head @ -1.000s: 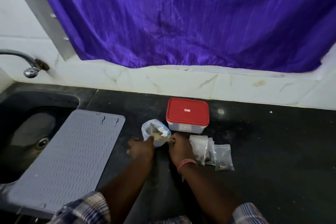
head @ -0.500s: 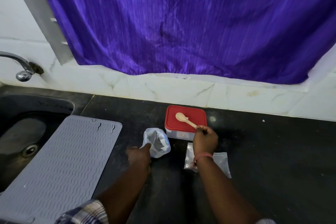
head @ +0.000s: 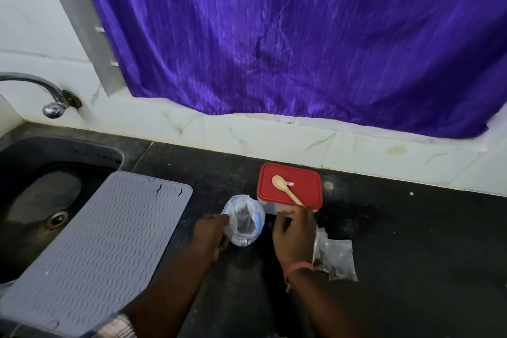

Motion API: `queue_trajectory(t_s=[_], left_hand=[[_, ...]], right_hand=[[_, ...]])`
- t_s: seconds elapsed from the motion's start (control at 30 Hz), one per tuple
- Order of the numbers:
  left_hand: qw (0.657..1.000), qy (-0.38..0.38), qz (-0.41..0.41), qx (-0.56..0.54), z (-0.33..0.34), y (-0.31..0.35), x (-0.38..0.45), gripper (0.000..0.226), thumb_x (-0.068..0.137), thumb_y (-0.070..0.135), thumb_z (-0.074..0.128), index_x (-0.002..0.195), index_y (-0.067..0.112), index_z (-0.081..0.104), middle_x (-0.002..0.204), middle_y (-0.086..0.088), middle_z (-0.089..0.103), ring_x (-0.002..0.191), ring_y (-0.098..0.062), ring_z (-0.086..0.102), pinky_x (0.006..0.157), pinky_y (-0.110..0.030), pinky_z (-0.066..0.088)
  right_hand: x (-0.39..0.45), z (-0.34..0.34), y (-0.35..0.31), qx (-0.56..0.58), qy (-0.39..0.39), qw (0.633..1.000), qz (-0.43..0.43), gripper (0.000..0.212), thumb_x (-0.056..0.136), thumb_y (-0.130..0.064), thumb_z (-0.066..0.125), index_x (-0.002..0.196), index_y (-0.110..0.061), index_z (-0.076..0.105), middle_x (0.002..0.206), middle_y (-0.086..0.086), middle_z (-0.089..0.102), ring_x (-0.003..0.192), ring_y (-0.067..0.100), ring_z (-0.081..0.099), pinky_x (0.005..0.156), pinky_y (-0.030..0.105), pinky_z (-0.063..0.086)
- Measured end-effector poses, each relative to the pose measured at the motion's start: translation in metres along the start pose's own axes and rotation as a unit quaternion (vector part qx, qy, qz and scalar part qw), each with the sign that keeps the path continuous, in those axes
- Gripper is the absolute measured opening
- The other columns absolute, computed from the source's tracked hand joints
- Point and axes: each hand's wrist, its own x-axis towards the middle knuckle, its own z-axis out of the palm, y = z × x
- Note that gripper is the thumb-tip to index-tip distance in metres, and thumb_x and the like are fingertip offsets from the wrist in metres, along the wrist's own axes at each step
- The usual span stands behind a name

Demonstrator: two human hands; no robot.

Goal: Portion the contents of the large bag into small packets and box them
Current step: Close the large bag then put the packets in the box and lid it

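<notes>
The large clear bag (head: 242,221) stands open on the black counter with dark contents at its bottom. My left hand (head: 210,233) grips its left rim. Just behind it is a clear box with a red lid (head: 299,177), and a wooden spoon (head: 286,189) lies on the lid. My right hand (head: 295,233) hovers in front of the box with relaxed fingers, its fingertips just below the end of the spoon's handle. Filled small clear packets (head: 338,258) lie on the counter to its right, partly hidden by my wrist.
A grey ribbed mat (head: 96,241) lies at the left, overlapping the dark sink (head: 27,200). A tap (head: 52,107) juts from the tiled wall. A purple curtain (head: 274,35) hangs behind the counter. Bare black counter (head: 425,228) stretches to the right.
My right hand took the spoon from the bag, laid it on the red lid and drew back off it. My left hand stayed on the bag's rim.
</notes>
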Motion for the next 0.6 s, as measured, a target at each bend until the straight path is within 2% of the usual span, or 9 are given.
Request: queue_trajectory(t_s=[0.07, 0.13, 0.23, 0.3, 0.4, 0.43, 0.5, 0.57, 0.6], left_hand=[[0.999, -0.026, 0.008, 0.034, -0.005, 0.002, 0.0, 0.009, 0.09, 0.002, 0.06, 0.098, 0.0, 0.063, 0.094, -0.032, 0.066, 0.069, -0.031, 0.058, 0.063, -0.036, 0.048], [0.998, -0.05, 0.002, 0.043, -0.006, 0.004, -0.001, 0.017, 0.091, 0.001, 0.061, 0.108, 0.0, 0.064, 0.103, -0.027, 0.07, 0.083, -0.036, 0.068, 0.071, -0.04, 0.057], [0.996, -0.039, 0.005, 0.081, -0.013, 0.008, -0.002, 0.017, 0.093, 0.003, 0.062, 0.109, 0.007, 0.066, 0.107, -0.021, 0.071, 0.097, -0.035, 0.071, 0.091, -0.048, 0.059], [0.996, -0.059, 0.042, 0.056, -0.017, 0.012, -0.003, 0.017, 0.091, -0.004, 0.058, 0.105, 0.004, 0.065, 0.109, -0.027, 0.07, 0.093, -0.032, 0.07, 0.086, -0.045, 0.059], [0.99, -0.128, 0.065, -0.013, -0.014, 0.022, -0.013, 0.02, 0.092, -0.004, 0.053, 0.109, -0.003, 0.063, 0.116, -0.034, 0.066, 0.09, -0.034, 0.066, 0.078, -0.042, 0.056], [0.986, -0.155, 0.048, -0.037, -0.014, 0.027, -0.017, 0.021, 0.094, 0.001, 0.054, 0.11, -0.004, 0.064, 0.113, -0.033, 0.068, 0.092, -0.035, 0.065, 0.08, -0.043, 0.055], [0.975, -0.215, 0.01, -0.044, -0.016, 0.033, -0.019, 0.023, 0.095, 0.01, 0.058, 0.111, -0.003, 0.068, 0.107, -0.026, 0.071, 0.098, -0.038, 0.068, 0.091, -0.049, 0.055], [0.963, -0.268, -0.005, 0.029, -0.021, 0.039, -0.019, 0.026, 0.093, 0.008, 0.064, 0.117, -0.002, 0.067, 0.114, -0.023, 0.073, 0.105, -0.037, 0.07, 0.095, -0.049, 0.057], [0.957, -0.281, -0.011, 0.073, -0.023, 0.04, -0.019, 0.027, 0.091, 0.004, 0.067, 0.118, -0.001, 0.067, 0.115, -0.022, 0.073, 0.104, -0.034, 0.072, 0.091, -0.043, 0.059]], right_hand=[[-0.011, 0.004, -0.012, 0.101, -0.117, 0.988, 0.024, 0.013, 0.093, -0.036, 0.061, 0.088, -0.024, 0.058, 0.092, -0.006, 0.06, 0.086, 0.013, 0.059, 0.078, 0.037, 0.051], [-0.013, 0.003, -0.024, 0.169, -0.205, 0.958, 0.109, 0.017, 0.095, -0.041, 0.059, 0.087, -0.027, 0.061, 0.085, -0.008, 0.067, 0.083, 0.004, 0.063, 0.076, 0.029, 0.053], [-0.006, 0.002, -0.032, 0.197, -0.251, 0.937, 0.144, 0.018, 0.093, -0.039, 0.065, 0.085, -0.023, 0.068, 0.081, -0.007, 0.072, 0.078, 0.003, 0.067, 0.072, 0.023, 0.053], [-0.001, 0.002, -0.035, 0.214, -0.292, 0.917, 0.166, 0.015, 0.089, -0.036, 0.072, 0.09, -0.022, 0.07, 0.085, -0.004, 0.075, 0.081, 0.009, 0.071, 0.074, 0.03, 0.06], [0.001, 0.005, -0.037, 0.266, -0.35, 0.859, 0.262, 0.031, 0.08, -0.021, 0.082, 0.104, -0.013, 0.063, 0.097, 0.006, 0.075, 0.089, 0.024, 0.074, 0.075, 0.045, 0.063], [0.001, 0.007, -0.038, 0.264, -0.353, 0.854, 0.276, 0.034, 0.078, -0.017, 0.083, 0.104, -0.012, 0.061, 0.098, 0.008, 0.074, 0.09, 0.026, 0.074, 0.075, 0.046, 0.063], [0.005, 0.013, -0.031, 0.204, -0.343, 0.877, 0.267, 0.032, 0.075, -0.012, 0.082, 0.1, -0.013, 0.063, 0.095, 0.006, 0.072, 0.087, 0.023, 0.072, 0.073, 0.039, 0.062], [0.008, 0.016, -0.024, 0.147, -0.317, 0.899, 0.265, 0.026, 0.071, -0.013, 0.079, 0.093, -0.014, 0.066, 0.088, 0.003, 0.072, 0.081, 0.019, 0.07, 0.073, 0.036, 0.061], [0.009, 0.016, -0.021, 0.13, -0.292, 0.907, 0.274, 0.023, 0.069, -0.016, 0.077, 0.09, -0.013, 0.067, 0.085, 0.003, 0.072, 0.08, 0.02, 0.07, 0.074, 0.037, 0.061]])
